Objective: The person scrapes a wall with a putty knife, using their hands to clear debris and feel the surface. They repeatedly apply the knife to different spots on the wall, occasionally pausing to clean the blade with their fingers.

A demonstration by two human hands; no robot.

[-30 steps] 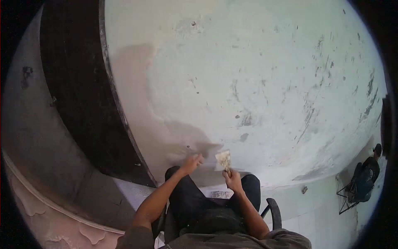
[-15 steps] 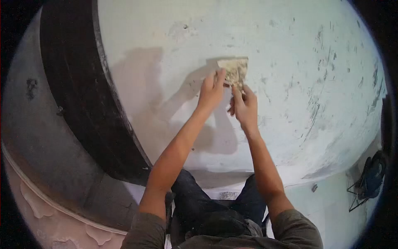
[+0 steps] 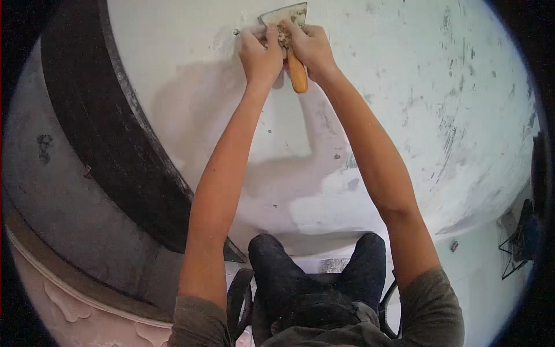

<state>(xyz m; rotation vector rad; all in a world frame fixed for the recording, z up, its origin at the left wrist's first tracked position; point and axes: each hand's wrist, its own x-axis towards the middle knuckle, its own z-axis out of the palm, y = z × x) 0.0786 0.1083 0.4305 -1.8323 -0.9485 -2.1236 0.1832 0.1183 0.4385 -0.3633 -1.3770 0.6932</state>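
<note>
A putty knife [image 3: 298, 75] with a wooden handle and a wide blade smeared with pale, crumbly filler is held up against the whitish wall surface [image 3: 173, 34]. Its handle hangs downward, free of the fingers. My right hand [image 3: 313, 51] is closed on the blade from the right, thumb lying across the smeared face. From the left, my left hand [image 3: 261, 56] grips the blade's other side, with its thumb up along the filler. The fingertips behind the blade are hidden.
Dark scuffs and small pits mark the pale surface, mostly on the right. A wide black band [image 3: 87, 115] curves down its left side. My knees sit close below, on a chair with an armrest [image 3: 240, 298]. A dark folding object [image 3: 525, 237] stands at far right.
Both hands have moved up and slightly left with the putty knife, arms stretching further out. The wooden handle now shows below the hands, and the right hand has shifted from the handle end onto the blade.
</note>
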